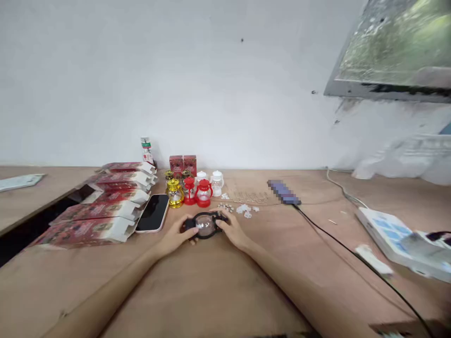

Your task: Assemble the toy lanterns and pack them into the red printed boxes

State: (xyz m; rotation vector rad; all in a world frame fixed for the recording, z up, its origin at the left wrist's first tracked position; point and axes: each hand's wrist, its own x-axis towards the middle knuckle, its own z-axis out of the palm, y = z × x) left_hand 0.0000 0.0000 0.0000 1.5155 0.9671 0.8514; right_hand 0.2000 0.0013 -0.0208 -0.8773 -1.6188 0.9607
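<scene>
We are holding a small black lantern with a clear globe between both hands, the left hand curling its fingers around its left end and the right hand closing on its right end, and it is lying on its side low over the desk. Just behind it, gold, red and white lanterns are standing in a cluster, with a phone and flat red boxes lying to the left and small white parts sitting to the right.
</scene>
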